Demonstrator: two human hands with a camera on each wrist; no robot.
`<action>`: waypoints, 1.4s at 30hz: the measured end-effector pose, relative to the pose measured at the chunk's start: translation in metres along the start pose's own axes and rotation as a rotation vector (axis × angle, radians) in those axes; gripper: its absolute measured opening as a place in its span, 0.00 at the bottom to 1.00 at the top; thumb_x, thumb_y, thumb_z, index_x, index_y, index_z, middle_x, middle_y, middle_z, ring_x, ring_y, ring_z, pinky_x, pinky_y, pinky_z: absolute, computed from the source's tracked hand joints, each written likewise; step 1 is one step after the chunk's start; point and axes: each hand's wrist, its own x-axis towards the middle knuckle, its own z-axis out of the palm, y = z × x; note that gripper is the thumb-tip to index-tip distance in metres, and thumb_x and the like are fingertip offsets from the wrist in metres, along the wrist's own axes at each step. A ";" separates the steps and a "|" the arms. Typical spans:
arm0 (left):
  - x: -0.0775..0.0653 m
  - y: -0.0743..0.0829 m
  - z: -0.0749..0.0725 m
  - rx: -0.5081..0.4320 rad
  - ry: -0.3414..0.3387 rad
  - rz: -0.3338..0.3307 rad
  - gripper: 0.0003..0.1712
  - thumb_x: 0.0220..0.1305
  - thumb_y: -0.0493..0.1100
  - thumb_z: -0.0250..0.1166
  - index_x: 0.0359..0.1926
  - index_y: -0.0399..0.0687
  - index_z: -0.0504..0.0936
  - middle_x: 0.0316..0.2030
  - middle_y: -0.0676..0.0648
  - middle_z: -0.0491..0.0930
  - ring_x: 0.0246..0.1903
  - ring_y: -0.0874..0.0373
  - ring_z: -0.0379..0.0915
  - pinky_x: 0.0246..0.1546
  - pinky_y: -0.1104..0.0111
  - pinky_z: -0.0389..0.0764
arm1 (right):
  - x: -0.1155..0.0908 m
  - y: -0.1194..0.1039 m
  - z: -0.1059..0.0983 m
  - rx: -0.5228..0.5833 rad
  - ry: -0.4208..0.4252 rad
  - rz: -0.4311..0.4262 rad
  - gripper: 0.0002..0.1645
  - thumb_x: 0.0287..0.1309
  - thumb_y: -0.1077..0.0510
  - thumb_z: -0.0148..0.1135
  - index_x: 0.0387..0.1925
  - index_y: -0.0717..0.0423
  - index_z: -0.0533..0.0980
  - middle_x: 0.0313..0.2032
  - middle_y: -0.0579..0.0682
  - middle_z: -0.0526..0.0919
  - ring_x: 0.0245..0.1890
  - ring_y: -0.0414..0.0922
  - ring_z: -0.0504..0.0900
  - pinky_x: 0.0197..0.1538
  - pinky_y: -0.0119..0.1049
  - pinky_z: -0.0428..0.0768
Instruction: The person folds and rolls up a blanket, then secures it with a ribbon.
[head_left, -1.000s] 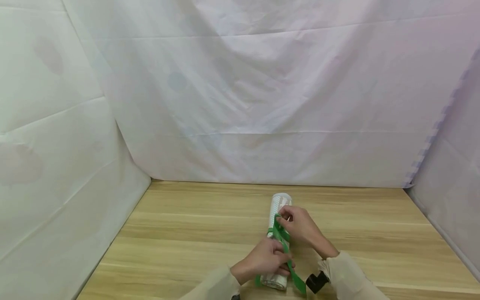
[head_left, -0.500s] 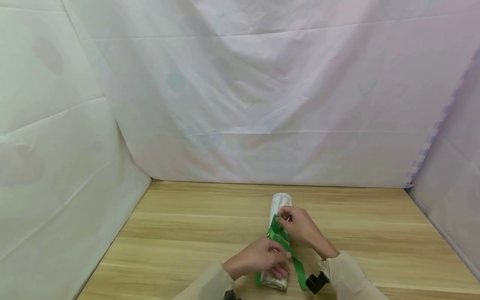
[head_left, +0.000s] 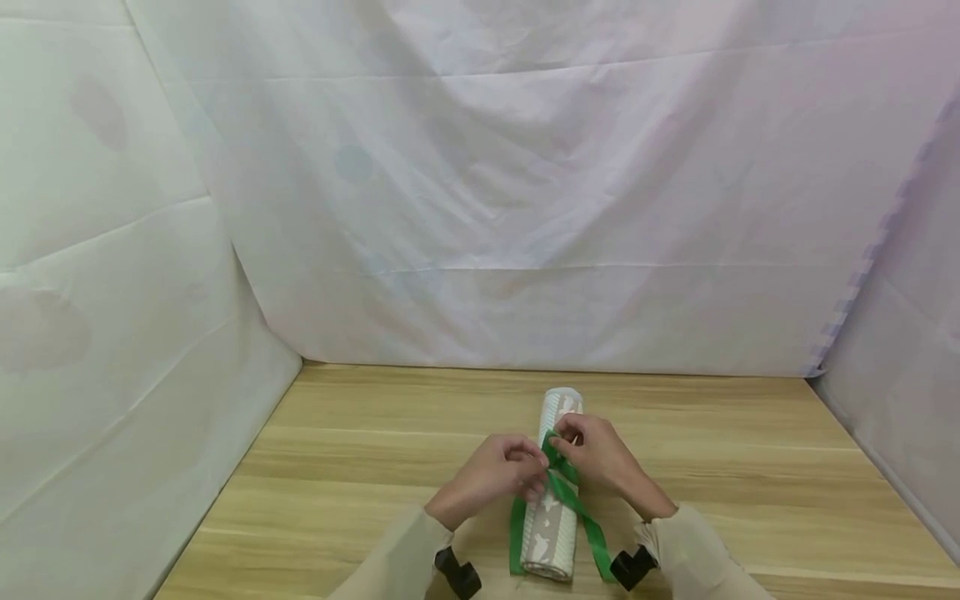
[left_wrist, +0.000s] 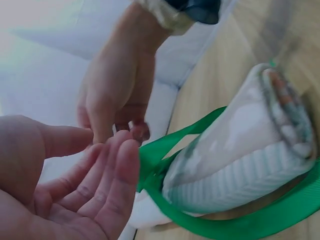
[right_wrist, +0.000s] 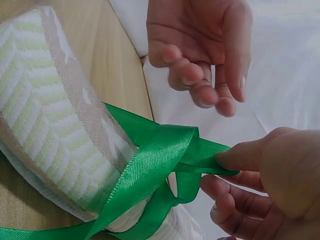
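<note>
A rolled towel [head_left: 550, 537] with pale stripes and white shapes on beige lies on the table, pointing away from me. Green ribbon [right_wrist: 150, 160] circles its middle and is looped and crossed on top, with loose tails on both sides. My right hand [head_left: 602, 454] pinches a ribbon loop between thumb and forefinger above the roll. The left hand [head_left: 501, 475] hovers at the roll's left side, close to the right fingertips. Its fingers [right_wrist: 192, 75] are loosely bent and hold nothing in the right wrist view.
The wooden table [head_left: 375, 467] reaches back to a hanging white cloth [head_left: 480, 208], with more cloth at both sides. Black wrist devices [head_left: 633, 567] sit at both beige sleeves. One ribbon tail runs toward the right device.
My left hand has let go of the ribbon tail at the right and moved up and left, uncovering the roll's near end. My right hand stays in place, pinching the loop.
</note>
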 end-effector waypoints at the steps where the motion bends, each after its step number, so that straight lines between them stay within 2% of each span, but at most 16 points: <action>1: 0.001 0.000 -0.002 0.016 0.019 0.013 0.08 0.69 0.39 0.62 0.42 0.38 0.82 0.33 0.39 0.85 0.29 0.54 0.81 0.30 0.63 0.84 | 0.000 0.000 0.000 0.004 -0.003 0.002 0.06 0.65 0.58 0.64 0.32 0.56 0.80 0.26 0.41 0.79 0.26 0.36 0.73 0.28 0.30 0.73; 6: 0.009 0.000 -0.006 0.205 0.146 0.117 0.04 0.64 0.41 0.68 0.39 0.47 0.83 0.35 0.47 0.83 0.30 0.59 0.76 0.29 0.68 0.78 | -0.001 -0.002 0.001 0.018 0.001 0.013 0.05 0.63 0.58 0.65 0.33 0.56 0.80 0.27 0.42 0.79 0.27 0.37 0.74 0.29 0.30 0.74; 10: 0.015 -0.003 -0.004 0.311 0.207 0.172 0.11 0.62 0.41 0.69 0.45 0.48 0.81 0.41 0.52 0.81 0.39 0.60 0.75 0.39 0.68 0.77 | -0.002 -0.003 0.001 0.025 0.006 0.011 0.02 0.61 0.61 0.67 0.34 0.56 0.81 0.27 0.42 0.80 0.28 0.38 0.75 0.31 0.30 0.74; 15: 0.023 -0.006 0.001 0.312 0.191 0.193 0.22 0.62 0.36 0.69 0.56 0.45 0.77 0.48 0.50 0.83 0.49 0.54 0.78 0.47 0.65 0.78 | -0.002 -0.003 0.000 0.036 -0.002 0.011 0.04 0.59 0.65 0.67 0.35 0.55 0.81 0.28 0.43 0.82 0.30 0.40 0.78 0.32 0.30 0.76; 20: 0.029 -0.009 0.005 0.319 0.167 0.203 0.26 0.62 0.34 0.68 0.60 0.45 0.75 0.47 0.50 0.85 0.48 0.56 0.80 0.48 0.65 0.79 | -0.002 -0.002 0.000 0.051 -0.008 0.006 0.01 0.60 0.62 0.67 0.35 0.56 0.82 0.28 0.44 0.82 0.31 0.40 0.79 0.32 0.30 0.76; 24: 0.031 -0.011 0.007 0.318 0.165 0.204 0.25 0.62 0.33 0.68 0.59 0.45 0.75 0.42 0.51 0.87 0.45 0.59 0.81 0.45 0.67 0.80 | -0.004 -0.002 0.000 0.038 0.000 -0.010 0.04 0.62 0.59 0.67 0.34 0.56 0.82 0.29 0.43 0.82 0.31 0.38 0.78 0.32 0.30 0.76; 27: 0.031 -0.013 0.008 0.326 0.171 0.212 0.21 0.63 0.35 0.68 0.56 0.47 0.77 0.39 0.52 0.87 0.42 0.61 0.81 0.43 0.68 0.80 | -0.006 -0.005 0.000 0.030 0.015 -0.014 0.03 0.62 0.60 0.66 0.34 0.55 0.83 0.30 0.43 0.83 0.30 0.37 0.78 0.32 0.30 0.76; 32: 0.034 -0.015 0.009 0.327 0.190 0.193 0.13 0.63 0.38 0.69 0.48 0.54 0.82 0.35 0.55 0.85 0.38 0.63 0.79 0.40 0.69 0.79 | -0.013 -0.010 0.000 0.058 0.089 0.077 0.03 0.62 0.61 0.66 0.38 0.54 0.82 0.30 0.44 0.82 0.26 0.38 0.76 0.30 0.31 0.75; 35: 0.036 -0.016 0.010 0.331 0.198 0.186 0.11 0.63 0.38 0.69 0.46 0.53 0.83 0.34 0.56 0.84 0.37 0.64 0.77 0.40 0.69 0.79 | -0.020 -0.010 0.000 0.068 0.119 0.117 0.01 0.62 0.61 0.65 0.36 0.54 0.81 0.29 0.43 0.81 0.26 0.38 0.75 0.30 0.31 0.75; 38: 0.037 -0.017 0.009 0.345 0.200 0.196 0.10 0.63 0.38 0.69 0.45 0.51 0.84 0.36 0.56 0.84 0.38 0.65 0.77 0.41 0.69 0.78 | -0.025 -0.008 0.002 0.058 0.065 0.087 0.03 0.63 0.61 0.64 0.32 0.54 0.81 0.28 0.43 0.81 0.26 0.37 0.74 0.30 0.30 0.74; 42: 0.039 -0.018 0.007 0.364 0.197 0.213 0.08 0.64 0.37 0.68 0.44 0.48 0.85 0.37 0.57 0.83 0.38 0.66 0.76 0.42 0.69 0.78 | -0.029 -0.004 0.014 0.039 -0.046 0.022 0.04 0.64 0.57 0.65 0.32 0.51 0.81 0.29 0.41 0.80 0.26 0.36 0.73 0.28 0.29 0.73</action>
